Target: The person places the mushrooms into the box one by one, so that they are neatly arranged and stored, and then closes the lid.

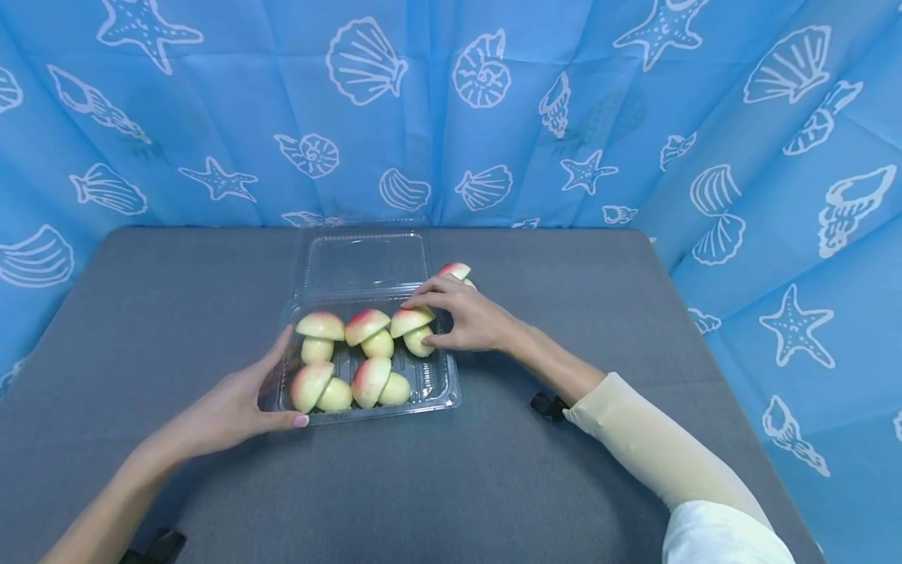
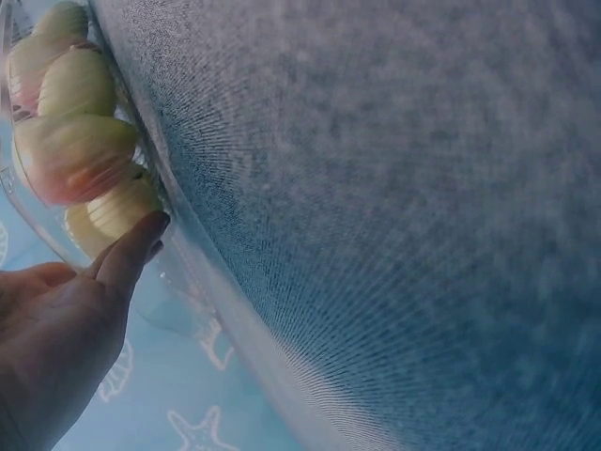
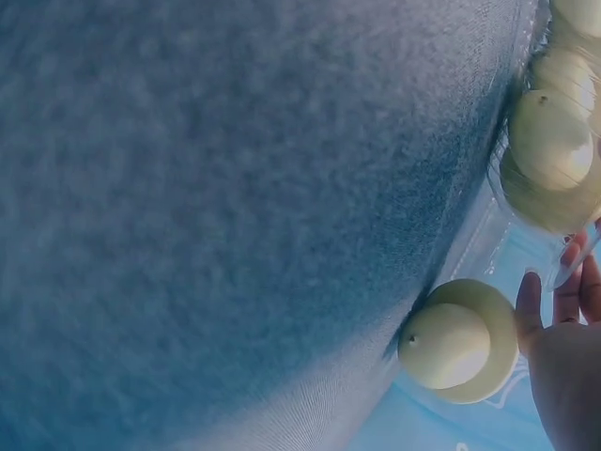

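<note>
A clear plastic clamshell box (image 1: 452, 395) stands with its lid (image 1: 366, 262) folded back, holding several pale toy mushrooms with red-blushed caps. My left hand (image 1: 243, 403) grips the box's left side, thumb at the front corner. In the left wrist view its fingertips are beside a mushroom (image 2: 75, 155) seen through the wall. My right hand (image 1: 468, 313) reaches over the back right corner and holds a toy mushroom (image 1: 412, 319), fingers at the cap and thumb by the stem. Another toy mushroom (image 1: 454, 270) lies outside the box, partly hidden behind that hand; the right wrist view shows it (image 3: 451, 343) on the table.
The box rests on a grey cloth-covered table (image 1: 451, 486). A blue curtain (image 1: 437, 117) with white shells and starfish hangs along the back and sides. Dark straps (image 1: 548, 406) are at the wrists.
</note>
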A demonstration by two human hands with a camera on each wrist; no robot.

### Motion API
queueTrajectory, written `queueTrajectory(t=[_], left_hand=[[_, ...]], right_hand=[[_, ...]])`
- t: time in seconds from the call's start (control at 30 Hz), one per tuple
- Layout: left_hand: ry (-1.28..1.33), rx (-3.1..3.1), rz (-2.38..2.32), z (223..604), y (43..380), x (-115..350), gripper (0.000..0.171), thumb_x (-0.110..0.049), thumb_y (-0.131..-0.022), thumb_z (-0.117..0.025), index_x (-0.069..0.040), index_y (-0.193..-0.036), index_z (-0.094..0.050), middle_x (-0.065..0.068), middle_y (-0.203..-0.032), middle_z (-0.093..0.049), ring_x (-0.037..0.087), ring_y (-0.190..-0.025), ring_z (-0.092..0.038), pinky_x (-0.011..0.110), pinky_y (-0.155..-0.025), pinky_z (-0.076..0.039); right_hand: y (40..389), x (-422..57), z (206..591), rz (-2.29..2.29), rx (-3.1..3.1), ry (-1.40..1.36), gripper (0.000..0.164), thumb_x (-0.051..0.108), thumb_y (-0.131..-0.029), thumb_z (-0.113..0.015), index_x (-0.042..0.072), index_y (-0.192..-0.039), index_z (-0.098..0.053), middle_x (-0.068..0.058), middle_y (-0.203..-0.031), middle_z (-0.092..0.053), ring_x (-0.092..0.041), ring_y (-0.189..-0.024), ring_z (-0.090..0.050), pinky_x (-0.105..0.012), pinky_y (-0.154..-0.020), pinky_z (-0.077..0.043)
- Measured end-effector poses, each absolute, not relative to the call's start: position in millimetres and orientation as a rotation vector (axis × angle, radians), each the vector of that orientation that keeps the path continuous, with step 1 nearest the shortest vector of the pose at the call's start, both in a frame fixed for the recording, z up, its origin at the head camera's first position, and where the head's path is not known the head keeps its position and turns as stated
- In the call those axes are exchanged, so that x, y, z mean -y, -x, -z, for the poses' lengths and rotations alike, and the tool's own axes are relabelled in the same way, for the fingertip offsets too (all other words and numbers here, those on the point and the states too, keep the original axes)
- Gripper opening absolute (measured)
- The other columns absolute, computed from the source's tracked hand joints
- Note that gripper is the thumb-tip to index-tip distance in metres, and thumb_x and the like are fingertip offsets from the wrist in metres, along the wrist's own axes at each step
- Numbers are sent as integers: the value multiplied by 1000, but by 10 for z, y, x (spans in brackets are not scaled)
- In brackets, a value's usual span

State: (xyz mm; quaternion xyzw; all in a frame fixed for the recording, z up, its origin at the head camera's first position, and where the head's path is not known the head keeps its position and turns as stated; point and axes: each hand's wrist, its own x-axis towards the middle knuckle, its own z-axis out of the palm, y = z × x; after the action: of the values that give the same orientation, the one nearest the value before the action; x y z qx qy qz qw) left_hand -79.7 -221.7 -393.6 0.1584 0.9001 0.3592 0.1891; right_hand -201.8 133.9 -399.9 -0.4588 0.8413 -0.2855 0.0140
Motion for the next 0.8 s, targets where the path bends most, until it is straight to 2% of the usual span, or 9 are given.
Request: queueTrajectory(t=[0.4, 0.8], left_hand=[[-442, -2519, -1022, 3926, 797, 2217, 124, -56, -79, -77, -19, -159, 11, 31, -159, -14, 52, -136, -35, 66, -105, -35], [-440, -2520, -1016, 3926, 795, 2223, 124, -56, -79, -78, -19, -159, 10, 30, -160, -13, 54, -140, -25, 70, -106, -29]], right_hand=[[2042, -1403, 3974, 1025, -2636, 1478, 46, 23, -80, -82, 14, -124, -70, -2, -124, -64, -17, -117, -57, -35, -102, -45], [2098, -1549, 3900, 1092, -2677, 1430, 46, 20, -80, -84, 10, -123, -70, -2, -125, -64, -20, -118, -55, -42, -101, -44]])
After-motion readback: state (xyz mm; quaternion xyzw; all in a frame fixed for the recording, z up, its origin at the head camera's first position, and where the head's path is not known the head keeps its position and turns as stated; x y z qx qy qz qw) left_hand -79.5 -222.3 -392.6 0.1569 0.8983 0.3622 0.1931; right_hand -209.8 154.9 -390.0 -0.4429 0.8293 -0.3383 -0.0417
